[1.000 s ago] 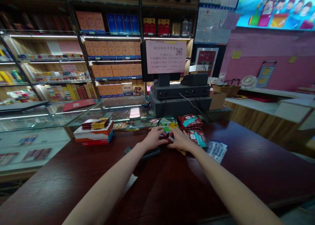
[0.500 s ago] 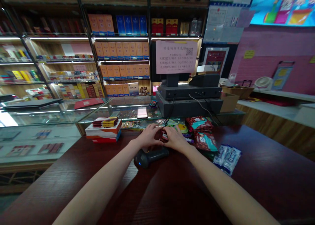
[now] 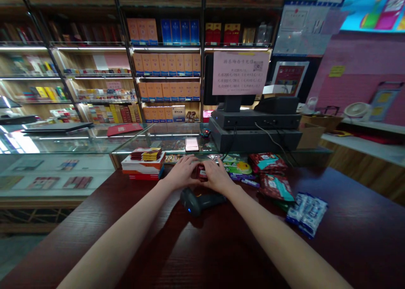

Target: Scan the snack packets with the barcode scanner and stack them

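Red packet (image 3: 202,173) between 2 hands (image 3: 181,174) (image 3: 216,178)

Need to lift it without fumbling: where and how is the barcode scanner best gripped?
Probably by the slim handle, coming from above on the near side: the barcode scanner lies on the table, bulkier head to the left, handle pointing right, with the left hand and right hand just beyond it.

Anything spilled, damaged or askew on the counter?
No spill or damage shows. Slightly untidy, though: the blue packets right of the brown bags lie slanted and overlapping, looser than the stacked boxes at left.
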A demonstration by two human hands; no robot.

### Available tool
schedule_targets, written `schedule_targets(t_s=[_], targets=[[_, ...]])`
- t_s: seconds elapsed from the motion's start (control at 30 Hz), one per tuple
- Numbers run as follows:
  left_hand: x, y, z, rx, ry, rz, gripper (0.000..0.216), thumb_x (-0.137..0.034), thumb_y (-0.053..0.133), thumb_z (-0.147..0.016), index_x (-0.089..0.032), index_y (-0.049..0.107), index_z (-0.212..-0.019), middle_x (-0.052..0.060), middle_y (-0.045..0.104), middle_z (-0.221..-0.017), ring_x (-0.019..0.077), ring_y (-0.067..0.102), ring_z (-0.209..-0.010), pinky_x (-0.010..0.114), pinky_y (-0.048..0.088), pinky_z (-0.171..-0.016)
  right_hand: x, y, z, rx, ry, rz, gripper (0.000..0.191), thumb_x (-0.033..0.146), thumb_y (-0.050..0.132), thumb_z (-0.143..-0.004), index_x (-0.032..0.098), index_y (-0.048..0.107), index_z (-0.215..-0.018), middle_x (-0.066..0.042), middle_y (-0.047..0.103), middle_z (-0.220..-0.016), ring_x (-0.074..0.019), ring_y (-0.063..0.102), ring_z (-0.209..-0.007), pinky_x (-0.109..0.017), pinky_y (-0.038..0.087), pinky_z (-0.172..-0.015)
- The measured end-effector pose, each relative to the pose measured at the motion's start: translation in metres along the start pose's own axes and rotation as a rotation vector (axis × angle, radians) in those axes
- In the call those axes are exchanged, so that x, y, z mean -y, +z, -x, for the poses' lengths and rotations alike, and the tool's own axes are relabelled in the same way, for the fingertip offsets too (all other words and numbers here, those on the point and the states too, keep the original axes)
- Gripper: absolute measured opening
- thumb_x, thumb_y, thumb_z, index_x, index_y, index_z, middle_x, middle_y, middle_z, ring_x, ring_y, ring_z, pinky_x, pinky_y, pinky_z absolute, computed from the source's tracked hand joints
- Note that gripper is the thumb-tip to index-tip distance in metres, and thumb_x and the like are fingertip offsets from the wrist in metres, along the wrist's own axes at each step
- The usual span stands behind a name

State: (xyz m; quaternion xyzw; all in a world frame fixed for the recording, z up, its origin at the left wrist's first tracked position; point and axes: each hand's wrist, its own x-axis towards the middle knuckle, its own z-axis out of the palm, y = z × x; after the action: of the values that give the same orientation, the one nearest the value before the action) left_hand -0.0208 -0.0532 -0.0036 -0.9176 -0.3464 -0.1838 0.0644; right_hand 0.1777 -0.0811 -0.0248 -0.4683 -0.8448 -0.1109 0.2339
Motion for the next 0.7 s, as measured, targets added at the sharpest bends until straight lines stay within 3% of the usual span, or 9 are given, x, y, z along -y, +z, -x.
schedule_targets(t_s=[0.37,0.7], targets=[[0.010,-0.015,0.030,-0.131,-0.001,-0.021,0.064,-0.049,0.074,-0.075,-0.021,0.056,-0.129,0.010,0.056,-0.138,0.0297,0.045,-0.133,0.049,0.030,-0.117,0.004,0.012,-0.007,0.029,-0.003,-0.016,0.085,0.041,0.075,-0.077,0.017,0.035,-0.148,-0.018,0.060,-0.134,-0.0319,0.051,-0.129,-0.059,0.014,-0.118],[0.028,-0.009,0.054,-0.230,-0.032,0.001,0.065,-0.048,0.073,-0.080,-0.022,0.049,-0.135,0.010,0.052,-0.141,0.0283,0.044,-0.136,0.050,0.030,-0.118,-0.018,0.016,0.007,0.012,0.086,-0.057,0.079,0.028,0.071,-0.078,0.020,0.036,-0.148,-0.015,0.054,-0.144,-0.0299,0.045,-0.137,-0.056,0.017,-0.120]])
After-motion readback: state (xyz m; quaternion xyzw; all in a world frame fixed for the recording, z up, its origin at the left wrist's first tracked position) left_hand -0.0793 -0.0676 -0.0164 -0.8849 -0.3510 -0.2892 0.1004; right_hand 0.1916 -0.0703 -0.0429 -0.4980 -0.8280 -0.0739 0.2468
